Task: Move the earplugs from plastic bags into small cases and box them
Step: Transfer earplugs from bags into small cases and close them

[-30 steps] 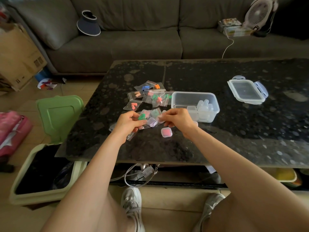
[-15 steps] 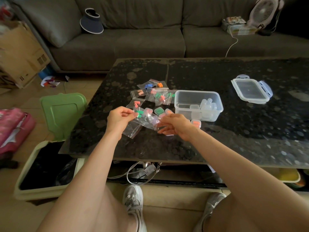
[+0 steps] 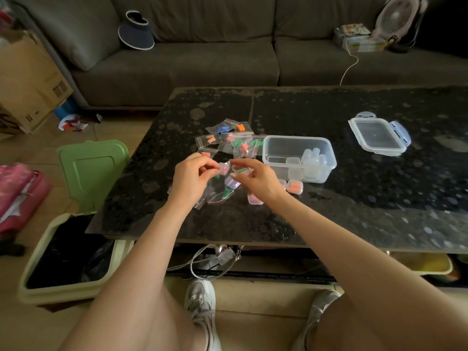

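Note:
My left hand (image 3: 191, 178) and my right hand (image 3: 258, 179) are raised just above the black table (image 3: 354, 206). Between them they pinch the top of a small clear plastic bag (image 3: 220, 183), and green earplugs (image 3: 227, 192) hang in its lower part. A pile of several bagged earplugs (image 3: 236, 141) lies behind the hands. To the right stands a clear box (image 3: 326, 145) holding several empty small cases (image 3: 310, 160). In front of it lie a case with orange earplugs (image 3: 295, 186) and a pink-filled case (image 3: 254, 199).
The box lid (image 3: 377, 134) lies at the right on the table. A bin (image 3: 38, 285) with its green lid (image 3: 91, 168) raised stands on the floor to the left. A sofa (image 3: 202, 64) runs behind the table, and a cardboard box (image 3: 27, 79) sits at far left.
Both hands have lifted the bag off the table and moved closer together at its top. My right hand has come away from the pink case, which now lies uncovered.

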`<move>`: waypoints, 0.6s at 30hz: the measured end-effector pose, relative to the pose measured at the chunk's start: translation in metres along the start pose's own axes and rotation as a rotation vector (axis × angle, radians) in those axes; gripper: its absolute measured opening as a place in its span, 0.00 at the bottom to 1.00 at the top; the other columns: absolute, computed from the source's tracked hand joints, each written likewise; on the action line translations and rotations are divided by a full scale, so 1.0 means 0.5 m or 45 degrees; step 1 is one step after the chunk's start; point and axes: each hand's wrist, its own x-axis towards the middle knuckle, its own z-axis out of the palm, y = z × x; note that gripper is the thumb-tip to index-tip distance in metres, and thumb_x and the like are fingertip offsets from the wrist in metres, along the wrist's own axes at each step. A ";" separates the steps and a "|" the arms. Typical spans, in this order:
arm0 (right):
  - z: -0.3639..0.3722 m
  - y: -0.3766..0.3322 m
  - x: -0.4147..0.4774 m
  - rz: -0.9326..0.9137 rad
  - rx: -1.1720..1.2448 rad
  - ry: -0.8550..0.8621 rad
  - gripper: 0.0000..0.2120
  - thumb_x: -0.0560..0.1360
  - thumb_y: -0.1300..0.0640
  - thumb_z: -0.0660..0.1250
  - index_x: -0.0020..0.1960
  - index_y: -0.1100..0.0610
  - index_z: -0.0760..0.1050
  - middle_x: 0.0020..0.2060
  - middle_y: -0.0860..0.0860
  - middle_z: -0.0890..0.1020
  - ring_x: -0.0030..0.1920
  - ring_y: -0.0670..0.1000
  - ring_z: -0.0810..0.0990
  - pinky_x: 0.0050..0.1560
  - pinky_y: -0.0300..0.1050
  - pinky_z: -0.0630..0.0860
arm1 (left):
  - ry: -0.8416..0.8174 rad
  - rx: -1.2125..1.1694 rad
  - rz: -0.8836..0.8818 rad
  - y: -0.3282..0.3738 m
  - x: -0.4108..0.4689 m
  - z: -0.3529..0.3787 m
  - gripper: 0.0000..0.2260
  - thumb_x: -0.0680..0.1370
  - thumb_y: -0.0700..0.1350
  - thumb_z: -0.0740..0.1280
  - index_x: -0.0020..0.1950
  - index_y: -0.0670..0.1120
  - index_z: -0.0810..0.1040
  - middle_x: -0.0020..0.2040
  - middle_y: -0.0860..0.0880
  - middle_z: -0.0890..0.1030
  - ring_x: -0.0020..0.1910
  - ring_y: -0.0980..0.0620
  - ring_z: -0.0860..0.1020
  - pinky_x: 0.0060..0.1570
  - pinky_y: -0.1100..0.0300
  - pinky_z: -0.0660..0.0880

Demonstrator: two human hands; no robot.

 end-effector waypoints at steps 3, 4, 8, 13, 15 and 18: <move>0.001 -0.003 0.005 -0.018 0.128 -0.003 0.15 0.76 0.54 0.67 0.63 0.54 0.76 0.51 0.49 0.80 0.41 0.47 0.80 0.35 0.32 0.76 | -0.048 -0.019 0.089 0.008 -0.001 0.006 0.05 0.73 0.38 0.72 0.48 0.40 0.82 0.47 0.47 0.78 0.36 0.62 0.73 0.39 0.80 0.68; 0.001 -0.002 0.007 -0.021 0.141 0.018 0.12 0.76 0.55 0.68 0.59 0.54 0.77 0.49 0.48 0.80 0.41 0.47 0.80 0.34 0.30 0.76 | -0.060 -0.031 0.079 0.008 -0.001 0.008 0.06 0.73 0.38 0.72 0.48 0.40 0.81 0.48 0.47 0.79 0.37 0.61 0.73 0.38 0.80 0.68; 0.001 0.004 0.010 -0.025 0.100 0.090 0.05 0.76 0.59 0.68 0.51 0.58 0.80 0.43 0.50 0.80 0.37 0.46 0.80 0.34 0.30 0.76 | -0.105 -0.025 0.039 0.004 -0.003 0.012 0.09 0.72 0.39 0.73 0.51 0.42 0.80 0.48 0.51 0.77 0.38 0.62 0.74 0.37 0.78 0.68; -0.003 0.002 0.013 -0.013 0.142 0.108 0.05 0.76 0.58 0.67 0.50 0.58 0.79 0.43 0.51 0.81 0.38 0.47 0.81 0.37 0.32 0.79 | -0.119 0.105 -0.077 -0.022 0.002 0.011 0.08 0.74 0.41 0.71 0.52 0.41 0.82 0.51 0.46 0.81 0.46 0.54 0.77 0.46 0.65 0.72; -0.005 0.000 0.012 -0.012 0.182 0.097 0.04 0.76 0.58 0.67 0.50 0.57 0.79 0.43 0.51 0.82 0.38 0.47 0.82 0.38 0.34 0.80 | -0.131 0.132 -0.115 -0.027 0.002 0.012 0.09 0.75 0.41 0.70 0.53 0.42 0.83 0.51 0.45 0.83 0.49 0.51 0.79 0.48 0.61 0.74; -0.004 0.000 0.010 -0.036 0.172 0.082 0.05 0.77 0.59 0.67 0.50 0.59 0.79 0.43 0.51 0.82 0.39 0.46 0.83 0.40 0.35 0.81 | -0.143 0.130 -0.171 -0.033 0.003 0.013 0.07 0.74 0.43 0.71 0.50 0.43 0.83 0.48 0.47 0.83 0.46 0.52 0.79 0.48 0.57 0.77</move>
